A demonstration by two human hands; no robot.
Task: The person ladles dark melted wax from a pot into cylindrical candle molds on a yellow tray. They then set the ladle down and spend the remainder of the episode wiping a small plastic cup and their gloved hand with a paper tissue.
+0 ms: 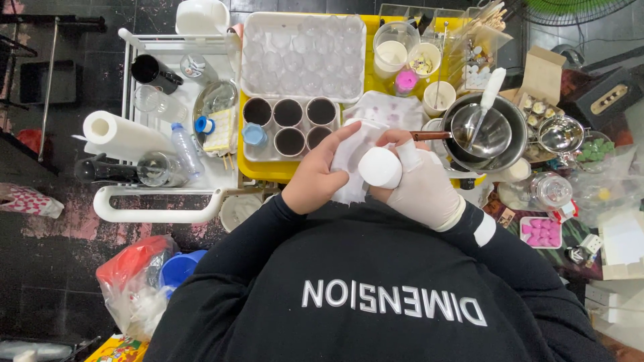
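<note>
The person's left hand [315, 175], bare, presses a white cloth [352, 161] with its fingers closed around it; the right hand [421, 190], in a pale glove, grips a small white cup [380, 167] between thumb and fingers, just in front of the chest and touching the cloth. To my eye the wiping would go best with the cup turned slowly against the cloth while the gloved grip stays firm, so nothing slips. Ahead lies a yellow table [371, 79], crowded; a tray of dark-filled cups [288, 122] sits near the hands, a clear moulded tray [303, 55] beyond it, a steel bowl [484, 131] with a ladle to the right; a white trolley [161, 194] with a paper roll [121, 134] stands left; the floor is dark and stained.
</note>
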